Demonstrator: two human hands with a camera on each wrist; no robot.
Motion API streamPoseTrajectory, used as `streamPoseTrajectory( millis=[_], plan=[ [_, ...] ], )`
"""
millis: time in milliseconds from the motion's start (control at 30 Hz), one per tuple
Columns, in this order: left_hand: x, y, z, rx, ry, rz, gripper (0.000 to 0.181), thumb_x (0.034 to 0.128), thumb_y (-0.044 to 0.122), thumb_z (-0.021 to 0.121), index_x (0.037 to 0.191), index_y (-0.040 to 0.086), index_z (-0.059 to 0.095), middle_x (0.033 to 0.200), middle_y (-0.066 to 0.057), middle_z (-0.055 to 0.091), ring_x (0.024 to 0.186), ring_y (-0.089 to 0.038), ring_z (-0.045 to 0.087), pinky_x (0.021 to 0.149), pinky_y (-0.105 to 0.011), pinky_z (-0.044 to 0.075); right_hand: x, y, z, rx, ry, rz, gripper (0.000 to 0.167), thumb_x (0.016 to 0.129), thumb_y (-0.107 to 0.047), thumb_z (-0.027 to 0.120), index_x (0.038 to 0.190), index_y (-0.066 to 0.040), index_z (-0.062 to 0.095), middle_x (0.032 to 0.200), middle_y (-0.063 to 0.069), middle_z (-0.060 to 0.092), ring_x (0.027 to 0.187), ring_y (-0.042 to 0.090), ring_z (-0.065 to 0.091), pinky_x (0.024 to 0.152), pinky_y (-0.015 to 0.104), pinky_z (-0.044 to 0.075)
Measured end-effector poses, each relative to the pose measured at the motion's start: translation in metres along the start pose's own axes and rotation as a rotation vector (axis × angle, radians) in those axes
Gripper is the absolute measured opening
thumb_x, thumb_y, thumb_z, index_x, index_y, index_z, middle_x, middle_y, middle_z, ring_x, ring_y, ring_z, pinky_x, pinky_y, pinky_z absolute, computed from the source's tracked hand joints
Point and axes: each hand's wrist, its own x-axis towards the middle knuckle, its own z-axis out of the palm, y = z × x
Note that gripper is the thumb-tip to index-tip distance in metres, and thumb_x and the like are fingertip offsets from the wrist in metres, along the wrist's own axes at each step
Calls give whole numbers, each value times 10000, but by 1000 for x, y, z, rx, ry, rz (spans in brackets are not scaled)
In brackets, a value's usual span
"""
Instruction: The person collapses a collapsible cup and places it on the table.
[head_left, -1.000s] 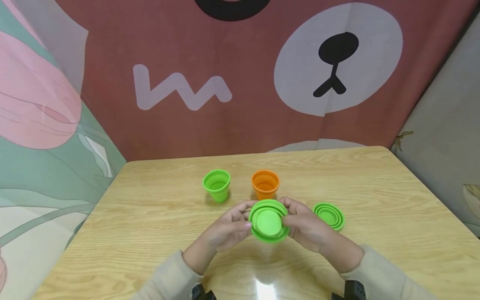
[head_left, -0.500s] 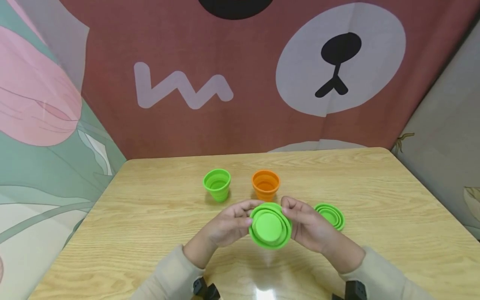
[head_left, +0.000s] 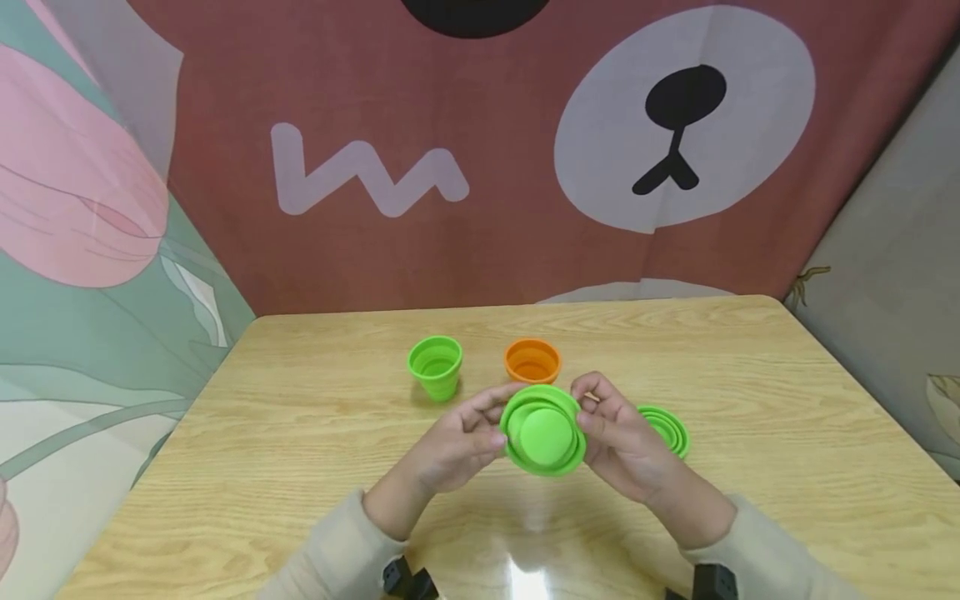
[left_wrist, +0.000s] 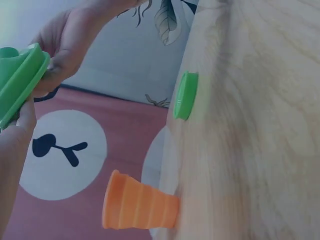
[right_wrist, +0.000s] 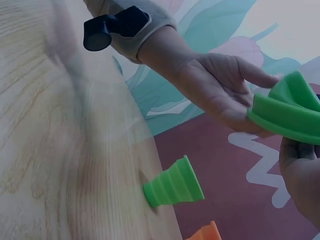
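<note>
Both hands up over the table point(head_left: 300, 442), one green cup between them, clear of the wood in both wrist views. Left hand point(head_left: 457, 446) pinches the held cup point(head_left: 543, 429) at its left rim, thumb on the near face, fingers reaching behind. Right hand point(head_left: 618, 442) pinches the opposite edge between thumb and forefinger. Cup is squashed into rings, partly folded; its round middle faces the head camera, off-centre, and the right wrist view shows it standing proud of the rim, askew. Beyond the hands, two cups upright and extended, mouths up: green cup point(head_left: 435, 367) on the left, orange cup point(head_left: 532, 362) to its right, base hidden in the head view. Flat cup point(head_left: 667, 429), green, lies collapsed on the table past the right hand, which covers part of it. Behind the far edge hangs a reddish cloth point(head_left: 360, 267) with a printed muzzle.
</note>
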Motion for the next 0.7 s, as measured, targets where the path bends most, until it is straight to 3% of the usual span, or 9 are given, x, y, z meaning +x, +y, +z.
streamPoseTrajectory(
  millis=[333, 433, 567, 700],
  plan=[
    [1, 2, 10, 166, 222, 2, 588, 782, 19, 581, 1237, -161, 254, 1096, -67, 523, 954, -187, 537, 819, -299, 438, -1, 2, -3, 41, 49, -1, 160, 901, 28, 356, 1000, -71, 432, 925, 40, 546, 828, 126, 542, 730, 217, 462],
    [1, 1, 11, 177, 220, 24, 599, 781, 36, 594, 1228, -172, 254, 1093, -58, 527, 954, -178, 537, 814, -286, 441, 0, 4, -2, 35, 50, 3, 154, 902, 24, 357, 998, -72, 429, 936, 39, 542, 837, 125, 540, 736, 217, 461],
    [-1, 2, 8, 165, 147, 66, 580, 786, -2, 567, 1252, -138, 250, 1143, -86, 495, 997, -193, 510, 842, -296, 426, 1, 4, -2, 12, 64, -7, 142, 903, 16, 361, 994, -73, 425, 933, 35, 534, 831, 120, 541, 734, 214, 463],
    [-2, 2, 7, 174, 138, 57, 597, 776, -35, 557, 1270, -125, 233, 1173, -114, 469, 1025, -214, 493, 863, -322, 410, 2, 5, -3, 4, 71, -16, 149, 906, 23, 343, 993, -70, 420, 930, 37, 530, 831, 122, 541, 733, 215, 462]
  ],
)
